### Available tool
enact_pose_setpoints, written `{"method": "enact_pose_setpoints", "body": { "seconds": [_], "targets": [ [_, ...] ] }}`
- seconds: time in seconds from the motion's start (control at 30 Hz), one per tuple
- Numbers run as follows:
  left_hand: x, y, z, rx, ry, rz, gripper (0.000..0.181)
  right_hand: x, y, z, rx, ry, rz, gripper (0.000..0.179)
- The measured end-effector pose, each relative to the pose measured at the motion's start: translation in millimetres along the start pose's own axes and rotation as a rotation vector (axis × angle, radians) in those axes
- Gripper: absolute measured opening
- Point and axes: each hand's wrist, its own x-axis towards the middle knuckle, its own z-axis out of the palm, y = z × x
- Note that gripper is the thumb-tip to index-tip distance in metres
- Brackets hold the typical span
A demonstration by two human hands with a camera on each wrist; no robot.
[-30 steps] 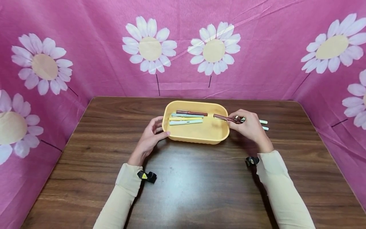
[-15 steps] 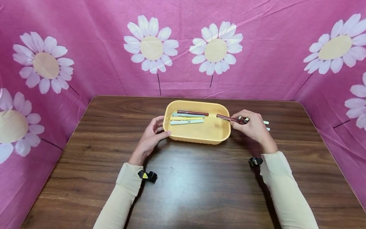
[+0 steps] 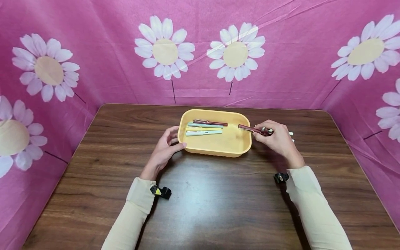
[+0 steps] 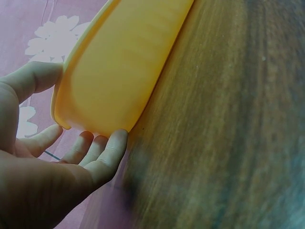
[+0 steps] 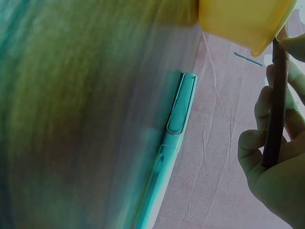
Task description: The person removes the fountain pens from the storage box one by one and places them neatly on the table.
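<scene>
A yellow plastic bin point(image 3: 215, 149) stands at the far middle of the table. My left hand point(image 3: 168, 144) grips its left end, thumb at the rim; in the left wrist view the fingers bend against the end wall point(image 4: 105, 86). Inside, at the left, lie a dark red pen point(image 3: 210, 123), a yellow pen point(image 3: 204, 129) and light blue-green pens point(image 3: 203, 133). My right hand point(image 3: 275, 137) pinches another dark red pen point(image 3: 247, 128), whose clip end points over the bin's right rim. The right wrist view shows this pen point(image 5: 276, 109) lying along the fingers.
Light-coloured pens point(image 3: 291, 133) lie on the table behind my right hand, partly hidden; a mint pen point(image 5: 167, 152) shows large in the right wrist view. The brown wooden table point(image 3: 200, 201) ends at a pink flowered cloth point(image 3: 200, 69).
My right hand has shifted slightly right with the dark red pen, so less of the pen reaches over the bin. My left hand keeps its hold on the bin.
</scene>
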Motion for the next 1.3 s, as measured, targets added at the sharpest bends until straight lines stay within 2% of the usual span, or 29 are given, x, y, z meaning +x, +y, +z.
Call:
{"method": "enact_pose_setpoints", "body": {
  "seconds": [0.33,0.9,1.1,1.3],
  "targets": [
    [0.3,-1.3,-0.3,-0.010,-0.001,0.007,0.072,-4.6,4.2,-2.8,-0.006,0.034,0.000,0.017],
    [1.2,-2.7,-1.5,-0.008,-0.010,0.019,0.072,-13.2,11.7,-14.1,-0.033,0.034,0.033,0.015],
    [1.9,-2.5,-1.3,-0.002,-0.014,0.014,0.072,-15.3,21.5,-23.5,-0.074,0.030,0.082,0.014],
    [0.8,-1.7,-1.3,-0.004,-0.013,0.012,0.072,-17.1,30.7,-30.6,-0.116,-0.019,0.121,0.014]
  ]
}}
